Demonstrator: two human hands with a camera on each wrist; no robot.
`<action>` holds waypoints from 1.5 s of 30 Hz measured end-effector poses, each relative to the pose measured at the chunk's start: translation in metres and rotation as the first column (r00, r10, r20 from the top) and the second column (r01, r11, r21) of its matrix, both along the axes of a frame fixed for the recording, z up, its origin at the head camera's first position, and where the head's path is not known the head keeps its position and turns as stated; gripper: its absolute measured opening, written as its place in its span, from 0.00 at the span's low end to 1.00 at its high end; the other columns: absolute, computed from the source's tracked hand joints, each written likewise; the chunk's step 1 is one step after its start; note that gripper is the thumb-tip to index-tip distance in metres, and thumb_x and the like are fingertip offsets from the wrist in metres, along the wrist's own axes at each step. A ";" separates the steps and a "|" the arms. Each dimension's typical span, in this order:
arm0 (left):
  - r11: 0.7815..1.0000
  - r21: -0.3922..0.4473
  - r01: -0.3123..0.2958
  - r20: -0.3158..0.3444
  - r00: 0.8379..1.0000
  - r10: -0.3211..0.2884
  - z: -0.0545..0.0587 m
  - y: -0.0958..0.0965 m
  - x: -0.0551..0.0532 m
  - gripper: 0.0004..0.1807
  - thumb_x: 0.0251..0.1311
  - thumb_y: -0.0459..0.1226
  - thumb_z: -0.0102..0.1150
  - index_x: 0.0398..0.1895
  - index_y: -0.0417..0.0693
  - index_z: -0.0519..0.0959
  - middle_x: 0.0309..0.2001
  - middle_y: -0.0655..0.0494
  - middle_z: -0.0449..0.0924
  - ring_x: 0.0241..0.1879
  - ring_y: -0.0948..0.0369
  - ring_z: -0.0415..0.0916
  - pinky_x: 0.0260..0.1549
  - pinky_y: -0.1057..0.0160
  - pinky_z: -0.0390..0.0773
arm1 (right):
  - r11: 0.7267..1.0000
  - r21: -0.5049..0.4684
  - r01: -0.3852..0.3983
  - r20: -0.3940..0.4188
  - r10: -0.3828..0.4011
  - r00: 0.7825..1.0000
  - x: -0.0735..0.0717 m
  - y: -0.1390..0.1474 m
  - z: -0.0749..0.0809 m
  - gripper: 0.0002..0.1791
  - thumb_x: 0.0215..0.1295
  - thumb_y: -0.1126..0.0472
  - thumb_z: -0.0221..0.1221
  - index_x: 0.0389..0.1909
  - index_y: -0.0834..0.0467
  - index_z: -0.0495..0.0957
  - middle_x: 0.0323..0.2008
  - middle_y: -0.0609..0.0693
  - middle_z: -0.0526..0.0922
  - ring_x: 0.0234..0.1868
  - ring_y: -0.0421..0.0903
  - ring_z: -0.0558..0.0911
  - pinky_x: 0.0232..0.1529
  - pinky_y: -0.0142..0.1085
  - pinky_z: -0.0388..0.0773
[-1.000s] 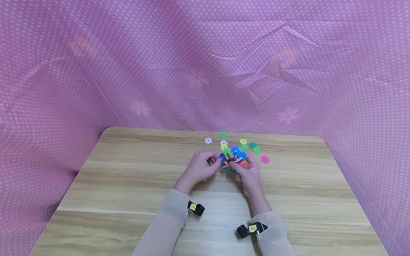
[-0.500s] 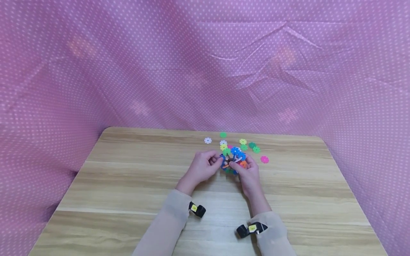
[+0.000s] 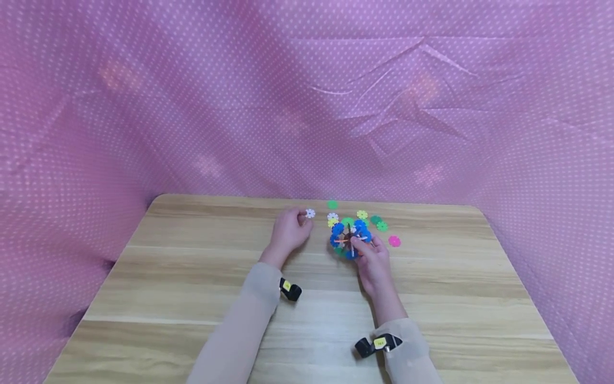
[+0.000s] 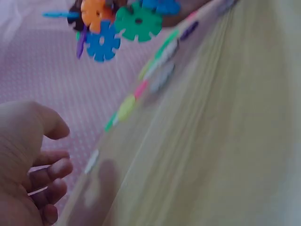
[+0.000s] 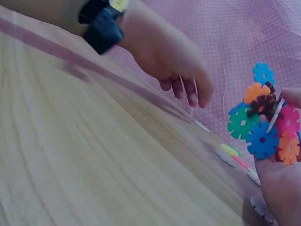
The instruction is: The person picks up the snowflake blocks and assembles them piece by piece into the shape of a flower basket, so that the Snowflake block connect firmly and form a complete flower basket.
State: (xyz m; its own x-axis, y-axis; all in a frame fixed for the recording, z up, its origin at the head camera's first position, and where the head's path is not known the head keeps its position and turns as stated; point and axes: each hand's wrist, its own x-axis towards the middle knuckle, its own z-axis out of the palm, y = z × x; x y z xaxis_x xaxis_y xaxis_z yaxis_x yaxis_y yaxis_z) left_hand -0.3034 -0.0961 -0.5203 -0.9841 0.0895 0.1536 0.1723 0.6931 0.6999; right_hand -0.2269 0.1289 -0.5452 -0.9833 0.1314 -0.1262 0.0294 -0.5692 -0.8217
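Observation:
My right hand (image 3: 376,269) holds a round cluster of interlocked plastic snowflake discs (image 3: 338,229), its thumb on the near side. In the right wrist view the cluster shows a blue disc (image 5: 262,141), a green disc (image 5: 242,123), a pink disc (image 5: 289,118) and brown ones. My left hand (image 3: 287,232) is over the table to the left of the cluster, its fingers relaxed, with a loose white disc (image 3: 310,213) right by its fingertips. Nothing shows between the left thumb (image 4: 55,125) and fingers in the left wrist view.
Several loose discs lie on the wooden table (image 3: 192,277) behind the cluster, among them a yellow disc (image 3: 362,214), a light green disc (image 3: 332,205) and a pink disc (image 3: 394,241). A pink dotted cloth (image 3: 240,106) hangs around the back and sides.
My left hand has let go of a blue disc at the cluster's left side and moved left and away toward the white disc. My right hand keeps holding the cluster, slightly turned.

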 end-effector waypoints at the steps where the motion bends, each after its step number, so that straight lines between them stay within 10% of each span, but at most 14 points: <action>1: 0.999 -0.046 0.008 0.006 1.000 -0.007 0.000 0.000 -0.005 0.25 0.72 0.42 0.65 0.66 0.38 0.82 0.58 0.42 0.84 0.59 0.45 0.79 0.65 0.46 0.78 | 1.000 -0.004 0.003 0.005 -0.003 1.000 0.000 0.000 0.000 0.18 0.74 0.74 0.63 0.60 0.60 0.78 0.50 0.49 0.91 0.48 0.42 0.89 0.55 0.34 0.87; 7: 0.967 -0.251 0.047 0.082 0.996 -0.027 -0.009 0.001 -0.017 0.32 0.81 0.51 0.57 0.79 0.45 0.73 0.69 0.39 0.73 0.68 0.44 0.69 0.69 0.44 0.70 | 1.000 -0.009 -0.012 0.033 0.013 0.999 0.000 0.003 -0.001 0.20 0.75 0.72 0.65 0.63 0.59 0.76 0.53 0.49 0.90 0.53 0.44 0.90 0.58 0.40 0.87; 19: 0.948 -0.295 0.115 -0.070 0.987 -0.142 -0.014 0.014 0.011 0.15 0.71 0.47 0.74 0.52 0.49 0.92 0.49 0.51 0.92 0.53 0.48 0.83 0.63 0.46 0.78 | 1.000 0.022 -0.001 0.034 0.000 0.999 0.001 0.003 -0.003 0.18 0.75 0.71 0.65 0.62 0.60 0.77 0.50 0.47 0.91 0.50 0.41 0.89 0.56 0.33 0.86; 30: 0.964 -0.160 0.211 0.168 0.969 -0.184 -0.004 0.005 0.042 0.06 0.60 0.34 0.75 0.36 0.48 0.84 0.37 0.57 0.82 0.39 0.57 0.77 0.44 0.55 0.82 | 1.000 -0.005 -0.021 0.003 0.021 1.000 0.001 0.000 -0.007 0.26 0.75 0.72 0.64 0.71 0.65 0.73 0.56 0.50 0.89 0.53 0.42 0.89 0.59 0.34 0.85; 39: 0.945 -0.149 0.292 0.086 0.956 -0.281 -0.015 0.011 0.051 0.25 0.66 0.51 0.76 0.61 0.50 0.86 0.44 0.58 0.80 0.45 0.59 0.74 0.51 0.55 0.78 | 0.999 0.018 -0.032 0.016 0.031 0.999 -0.001 0.000 -0.005 0.22 0.76 0.70 0.64 0.68 0.61 0.74 0.55 0.48 0.90 0.55 0.42 0.89 0.61 0.36 0.84; 45: 0.943 -0.109 0.315 0.059 0.949 -0.310 -0.019 0.015 0.050 0.15 0.65 0.45 0.77 0.49 0.49 0.88 0.40 0.60 0.80 0.42 0.61 0.74 0.47 0.57 0.77 | 0.999 0.032 -0.043 0.010 0.043 0.999 -0.001 0.002 -0.005 0.20 0.75 0.69 0.65 0.64 0.60 0.76 0.55 0.48 0.90 0.54 0.42 0.89 0.61 0.35 0.85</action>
